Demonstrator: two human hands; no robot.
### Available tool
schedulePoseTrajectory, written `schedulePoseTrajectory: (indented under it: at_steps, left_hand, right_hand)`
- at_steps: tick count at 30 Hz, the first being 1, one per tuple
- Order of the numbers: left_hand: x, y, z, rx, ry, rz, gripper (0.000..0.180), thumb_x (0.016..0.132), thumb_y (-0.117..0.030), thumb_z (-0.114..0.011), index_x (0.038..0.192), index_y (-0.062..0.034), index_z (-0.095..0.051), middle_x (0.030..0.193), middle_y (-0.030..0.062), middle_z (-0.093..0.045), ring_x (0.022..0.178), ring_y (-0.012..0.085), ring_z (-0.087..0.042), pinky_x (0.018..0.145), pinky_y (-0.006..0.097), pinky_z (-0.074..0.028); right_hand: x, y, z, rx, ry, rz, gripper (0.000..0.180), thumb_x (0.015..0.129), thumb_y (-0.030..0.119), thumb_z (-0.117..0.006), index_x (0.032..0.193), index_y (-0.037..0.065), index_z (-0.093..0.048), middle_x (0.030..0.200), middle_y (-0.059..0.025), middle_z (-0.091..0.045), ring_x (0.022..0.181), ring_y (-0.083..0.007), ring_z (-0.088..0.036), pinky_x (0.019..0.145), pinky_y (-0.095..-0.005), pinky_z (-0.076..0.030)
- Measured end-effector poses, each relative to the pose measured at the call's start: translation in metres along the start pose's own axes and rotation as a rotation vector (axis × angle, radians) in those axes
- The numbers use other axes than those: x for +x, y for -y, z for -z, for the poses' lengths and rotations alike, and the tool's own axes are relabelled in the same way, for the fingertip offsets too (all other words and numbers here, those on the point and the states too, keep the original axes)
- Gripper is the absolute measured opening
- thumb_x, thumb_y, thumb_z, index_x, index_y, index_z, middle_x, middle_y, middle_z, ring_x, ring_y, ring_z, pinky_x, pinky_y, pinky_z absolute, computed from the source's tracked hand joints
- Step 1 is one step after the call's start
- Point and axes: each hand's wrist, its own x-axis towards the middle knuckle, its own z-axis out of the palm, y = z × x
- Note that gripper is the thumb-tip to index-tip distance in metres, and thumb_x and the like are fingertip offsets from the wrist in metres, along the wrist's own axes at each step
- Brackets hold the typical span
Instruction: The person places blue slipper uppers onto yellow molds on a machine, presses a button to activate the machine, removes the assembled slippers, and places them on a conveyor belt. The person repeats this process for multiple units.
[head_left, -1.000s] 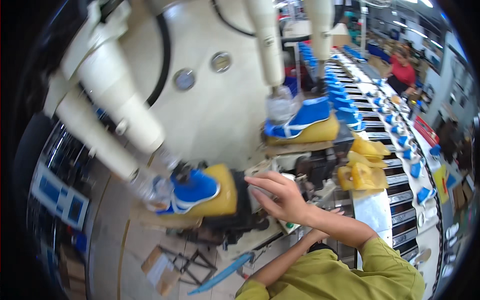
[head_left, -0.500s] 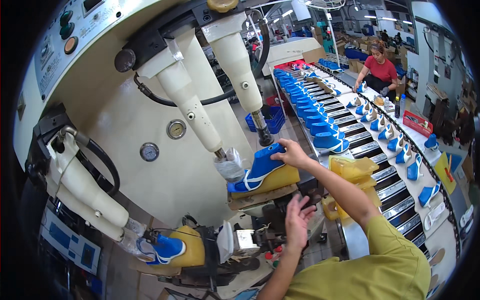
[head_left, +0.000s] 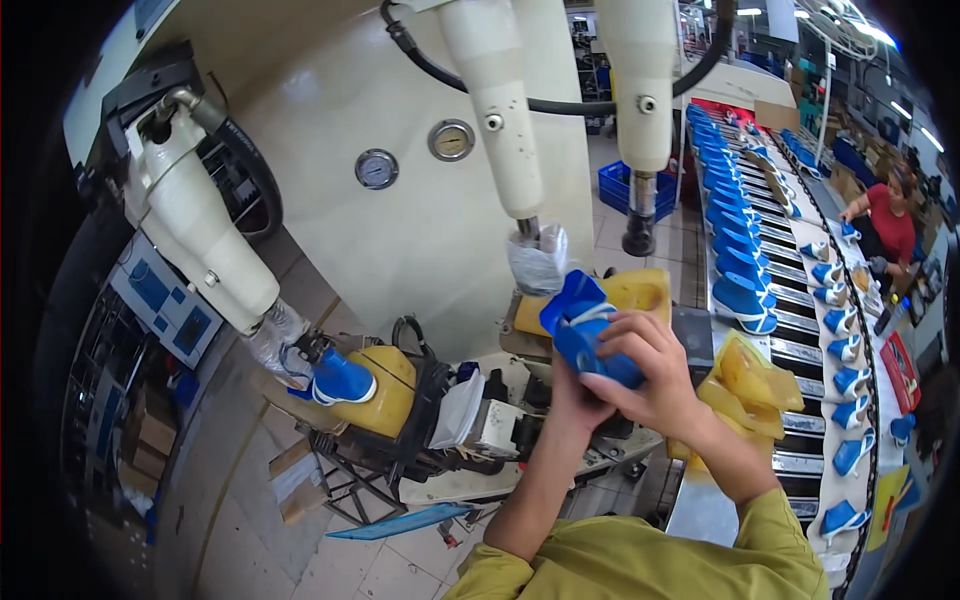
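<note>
Both my hands are wrapped round a blue shoe on its blue last (head_left: 578,325), tilted with its blue toe end up and away from me. My left hand (head_left: 578,400) grips it from below, partly hidden behind the right. Across its top lie the bent fingers of my right hand (head_left: 648,368). Just behind is the yellow pad (head_left: 645,290) of the pressing machine, with a plastic-wrapped press head (head_left: 538,262) hanging above. At the left, another blue shoe (head_left: 342,378) sits on a second yellow pad (head_left: 385,410) under a wrapped press head.
To the right runs a roller conveyor (head_left: 790,385) lined with blue lasted shoes (head_left: 740,290). Several yellow pads (head_left: 750,390) are piled beside it. Another press arm (head_left: 640,215) hangs above and behind my hands. A person in red (head_left: 890,225) works across the conveyor.
The shoe has come off the yellow pad toward me and tilted up. My left hand, empty before, has joined the right on it. The view has swung left and down.
</note>
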Motion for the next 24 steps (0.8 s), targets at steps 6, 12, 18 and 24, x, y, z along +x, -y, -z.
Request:
schedulePoseTrajectory:
  at_steps: [6, 12, 18, 24]
  left_hand:
    - [-0.016, 0.015, -0.011, 0.091, -0.183, 0.117, 0.063, 0.089, -0.058, -0.052, 0.127, -0.0082, -0.053, 0.112, 0.0128, -0.065, 0.101, 0.0300, -0.066, 0.091, 0.047, -0.054]
    - [-0.045, 0.029, 0.001, 0.303, -0.204, 0.335, 0.065, 0.092, -0.052, -0.050, 0.131, -0.0004, -0.052, 0.112, 0.0187, -0.067, 0.102, 0.0311, -0.067, 0.090, 0.046, -0.054]
    - [-0.056, 0.082, 0.015, 0.362, -0.098, 0.809, 0.051, 0.094, -0.037, -0.064, 0.130, -0.0024, -0.054, 0.117, 0.0142, -0.066, 0.105, 0.0268, -0.066, 0.094, 0.043, -0.053]
    - [-0.047, 0.144, 0.014, 0.022, 0.095, 1.194, 0.066, 0.097, -0.050, -0.048, 0.138, 0.0009, -0.046, 0.129, 0.0217, -0.058, 0.118, 0.0357, -0.058, 0.103, 0.050, -0.046]
  right_hand:
    - [0.002, -0.103, -0.049, -0.180, -0.081, -0.533, 0.040, 0.087, 0.031, -0.070, 0.111, 0.000, -0.064, 0.106, -0.0229, -0.065, 0.103, -0.0378, -0.063, 0.085, -0.0445, -0.051]
    - [0.003, -0.070, -0.023, 0.013, 0.091, -0.670, 0.028, 0.086, 0.027, -0.070, 0.099, 0.003, -0.065, 0.094, -0.0213, -0.068, 0.085, -0.0412, -0.065, 0.072, -0.0467, -0.051]
    - [-0.062, 0.000, 0.048, -0.343, -0.277, -0.595, 0.012, 0.083, 0.006, -0.069, 0.089, 0.002, -0.059, 0.084, -0.0150, -0.061, 0.081, -0.0358, -0.062, 0.067, -0.0422, -0.049]
    - [-0.236, 0.031, 0.179, -1.017, -1.023, -0.925, 0.018, 0.098, 0.015, -0.057, 0.099, -0.002, -0.057, 0.082, -0.0158, -0.060, 0.071, -0.0269, -0.056, 0.069, -0.0355, -0.046]
